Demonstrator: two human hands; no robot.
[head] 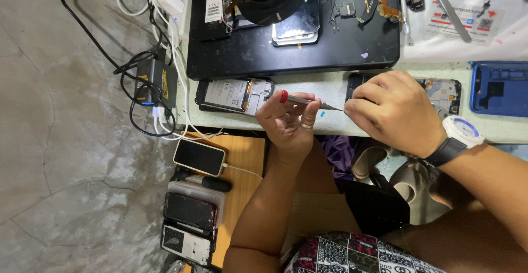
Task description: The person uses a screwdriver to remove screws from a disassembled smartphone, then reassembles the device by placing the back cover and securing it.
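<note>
- Opened phone (pixel 440 92) under work: back off, grey inner frame and board exposed, lying flat at the near edge of the pale bench (pixel 330 89); its left end is hidden under the right hand, so the screw site can't be seen
- Going left to right: another opened phone (pixel 235 95) with a silver battery face up lies just left of the left hand, apart from it; best kept clear of the elbow
- Left hand (pixel 289 122): fingers closed round the precision screwdriver (pixel 305 100), red collar at the fingertips, thin shaft running right toward the phone; ring on one finger
- Driver sits nearly level with the bench; my read is it wants to stand more upright on the screw head before any torque, else the bit cams out and strips the head
- Tip meets the right hand's fingertips at the phone's left edge; whether it is seated in a screw, cannot tell
- Right hand (pixel 393 111): curled down, fingertips pinched at the driver tip and pressing on the phone's left end; wristwatch (pixel 459 135) with white bezel and dark strap on the wrist
- Good practice here, as I judge it: right hand pins the phone and guides the tip; left thumb and fingers spin the handle lightly; light downward load only
- Risk: phone is at the bench edge, so a freed screw could drop to the floor; keep a fingertip by it
- Far right: blue back cover (pixel 499 87) lies inner face up, just beside the phone, not touching that I can see
</note>
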